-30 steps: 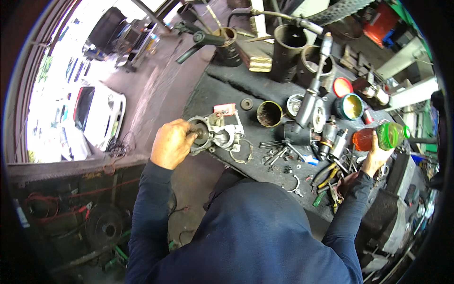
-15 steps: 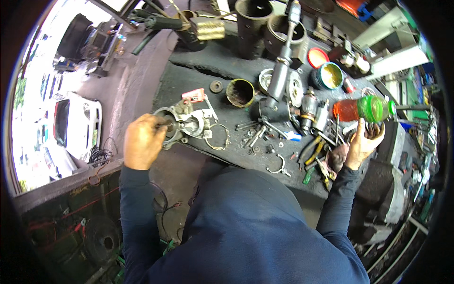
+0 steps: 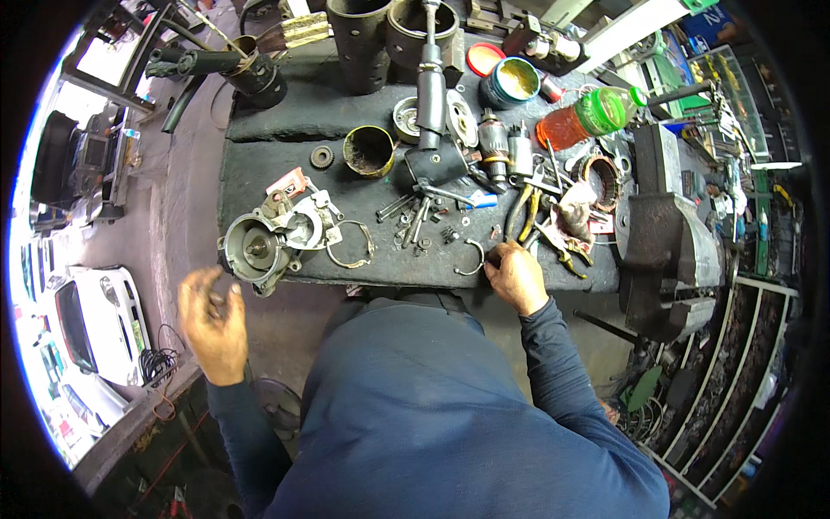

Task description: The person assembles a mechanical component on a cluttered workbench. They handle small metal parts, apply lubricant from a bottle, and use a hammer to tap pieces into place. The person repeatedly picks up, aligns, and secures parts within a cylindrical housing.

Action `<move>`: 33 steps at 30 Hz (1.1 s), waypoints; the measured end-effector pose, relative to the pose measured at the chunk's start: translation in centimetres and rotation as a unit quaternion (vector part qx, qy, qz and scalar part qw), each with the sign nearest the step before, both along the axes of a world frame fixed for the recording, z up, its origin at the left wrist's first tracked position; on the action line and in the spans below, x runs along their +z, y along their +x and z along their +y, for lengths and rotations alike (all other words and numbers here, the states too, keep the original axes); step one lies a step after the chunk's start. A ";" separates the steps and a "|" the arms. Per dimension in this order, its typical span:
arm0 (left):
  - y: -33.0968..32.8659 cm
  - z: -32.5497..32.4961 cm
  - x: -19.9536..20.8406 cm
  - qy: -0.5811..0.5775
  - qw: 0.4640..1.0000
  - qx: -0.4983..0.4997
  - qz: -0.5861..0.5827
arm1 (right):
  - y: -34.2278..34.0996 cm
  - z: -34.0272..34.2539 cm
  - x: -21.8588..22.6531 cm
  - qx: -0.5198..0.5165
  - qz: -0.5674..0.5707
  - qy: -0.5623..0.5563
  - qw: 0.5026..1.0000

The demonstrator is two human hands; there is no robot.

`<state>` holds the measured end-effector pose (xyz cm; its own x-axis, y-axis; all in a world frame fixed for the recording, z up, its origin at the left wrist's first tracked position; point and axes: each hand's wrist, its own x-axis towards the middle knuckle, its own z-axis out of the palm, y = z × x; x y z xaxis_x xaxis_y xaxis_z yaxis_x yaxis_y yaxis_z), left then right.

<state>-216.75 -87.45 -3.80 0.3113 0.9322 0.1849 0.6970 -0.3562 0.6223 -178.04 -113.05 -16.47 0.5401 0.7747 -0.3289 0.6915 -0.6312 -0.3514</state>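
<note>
My left hand (image 3: pixel 212 324) is off the bench's front edge, fingers apart and holding nothing. Just beyond it sits a metal housing (image 3: pixel 253 246) with a round bore, joined to a lighter cast part (image 3: pixel 304 227). At the front edge rests my right hand (image 3: pixel 517 278), its fingers curled; what they hold, if anything, is hidden. A C-shaped metal clip (image 3: pixel 471 259) lies just left of those fingertips. Black-and-yellow pliers (image 3: pixel 520 212) and a rag (image 3: pixel 574 209) are beyond the hand. A thin metal ring (image 3: pixel 354 246) lies between the housing and several bolts (image 3: pixel 418 216).
A yellow-rimmed can (image 3: pixel 369 151), a gear (image 3: pixel 322 156) and an armature (image 3: pixel 494 147) stand or lie farther back. To the right are a bottle of red liquid (image 3: pixel 562 128), a copper-wound ring (image 3: pixel 603 182) and a big dark vise (image 3: pixel 666 242).
My left hand has come out of the housing's bore and back toward me. My right hand has moved from beside the bottle to the front edge. The whole view has shifted.
</note>
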 end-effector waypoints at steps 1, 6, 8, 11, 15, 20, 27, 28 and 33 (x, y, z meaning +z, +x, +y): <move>-0.4 -0.9 -0.6 -0.008 1.000 -0.007 -0.003 | 0.2 -0.7 -0.4 0.031 -0.019 0.016 0.999; -1.4 -4.2 -3.0 -0.032 0.999 -0.043 -0.005 | -1.3 -1.7 -0.7 0.000 -0.012 0.084 0.996; -1.3 -4.5 -3.3 -0.031 0.998 -0.058 -0.007 | -2.0 -1.7 -1.3 -0.004 -0.025 0.110 0.994; -1.0 -4.0 -3.5 -0.022 0.997 -0.076 -0.009 | -1.8 -2.5 -2.9 0.008 -0.059 0.137 0.989; -0.8 -3.0 -2.7 0.012 0.997 -0.077 -0.011 | -1.8 -2.4 -2.4 0.003 -0.089 0.182 0.979; 0.2 -2.4 -2.0 0.045 0.996 -0.062 -0.045 | 0.7 1.8 5.7 -0.060 -0.081 0.264 0.959; 4.2 -3.7 -1.3 0.062 0.989 -0.118 -0.065 | 14.4 12.8 8.3 -0.049 -0.177 0.278 0.943; 4.7 -3.8 -1.1 0.068 0.989 -0.118 -0.065 | 16.8 14.3 7.0 -0.034 -0.185 0.301 0.935; 5.1 -5.2 -1.4 0.082 0.993 -0.064 -0.064 | 22.1 20.5 8.3 -0.089 0.028 0.181 0.979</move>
<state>-211.70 -92.64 -5.16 0.3902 0.8405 0.3760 0.5577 -0.5407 0.6298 -155.91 -92.55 -8.16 0.6659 0.7414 -0.0829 0.5556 -0.5670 -0.6081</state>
